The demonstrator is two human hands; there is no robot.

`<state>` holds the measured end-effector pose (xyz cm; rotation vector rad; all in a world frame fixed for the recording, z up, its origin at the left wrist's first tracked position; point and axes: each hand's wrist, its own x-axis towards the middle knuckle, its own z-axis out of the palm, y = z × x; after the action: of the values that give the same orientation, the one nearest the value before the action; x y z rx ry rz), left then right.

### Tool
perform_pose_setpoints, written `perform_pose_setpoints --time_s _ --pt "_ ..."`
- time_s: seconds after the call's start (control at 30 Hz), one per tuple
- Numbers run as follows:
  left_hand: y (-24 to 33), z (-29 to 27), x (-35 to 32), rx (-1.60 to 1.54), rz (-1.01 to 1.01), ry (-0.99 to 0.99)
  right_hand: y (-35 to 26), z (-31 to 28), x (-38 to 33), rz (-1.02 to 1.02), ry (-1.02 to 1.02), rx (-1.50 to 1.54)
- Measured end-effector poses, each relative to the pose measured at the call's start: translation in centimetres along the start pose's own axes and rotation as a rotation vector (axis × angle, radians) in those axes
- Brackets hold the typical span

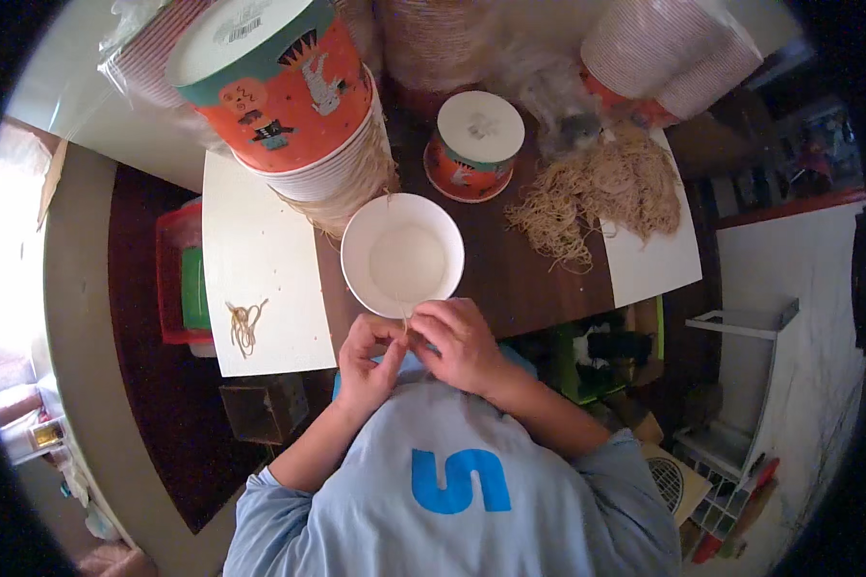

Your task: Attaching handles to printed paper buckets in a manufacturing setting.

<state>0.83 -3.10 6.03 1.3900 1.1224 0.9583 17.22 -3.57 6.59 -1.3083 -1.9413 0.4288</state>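
Observation:
A white-lined paper tub (pixel 358 255) stands with its mouth toward me, close to the table's near edge. Just at its near rim, my left hand (pixel 368 363) and my right hand (pixel 459 344) meet in a pinch. Between their fingertips shows a bit of thin tan twine (pixel 405 325); most of it is hidden by the fingers. Beyond the tub to the left rises a tall stack of orange printed tubs (pixel 279 111), bottoms up, with twine strands around the lower rims. A shorter upturned orange tub (pixel 473 144) sits farther back.
A tangled heap of tan twine (pixel 635 183) lies at the right of the brown-and-white table (pixel 269 260). Several cut strands (pixel 245 327) rest at the left. Plastic-wrapped tub stacks (pixel 645 53) line the back. A red crate (pixel 178 274) stands beyond the table's left edge.

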Motion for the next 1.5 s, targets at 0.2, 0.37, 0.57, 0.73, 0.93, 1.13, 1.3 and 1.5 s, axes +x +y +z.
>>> perform_pose_setpoints --time_s 0.2,0.37,0.57,0.73,0.93,1.13,1.3,1.5 --pt "1.5 -0.2 0.3 -0.228 -0.043 -0.007 0.5 1.4 0.2 -0.059 0.033 0.161" --pt "3.4 -0.9 1.4 -0.613 -0.118 -0.034 2.3 2.1 -0.1 -0.027 0.065 0.019" --pt "5.5 -2.0 3.4 -0.744 -0.138 -0.009 1.1 1.1 0.3 0.015 -0.131 -0.038" --pt "2.3 -2.8 5.2 -0.991 -0.201 -0.222 0.2 1.3 0.8 0.020 -0.229 0.082" --pt "5.4 -3.5 3.5 -0.308 -0.129 -0.508 3.5 0.1 6.3 0.150 -0.028 -0.177" --pt "7.8 -2.6 2.2 0.231 0.298 -0.735 5.6 0.9 10.8 0.307 -0.574 -0.298" --pt "10.3 -8.2 -0.4 0.154 0.459 0.121 0.6 -5.0 9.9 -0.006 -0.150 0.125" --pt "15.9 -10.5 1.4 -0.187 0.319 0.151 -6.5 -13.4 14.2 -0.595 0.184 0.028"
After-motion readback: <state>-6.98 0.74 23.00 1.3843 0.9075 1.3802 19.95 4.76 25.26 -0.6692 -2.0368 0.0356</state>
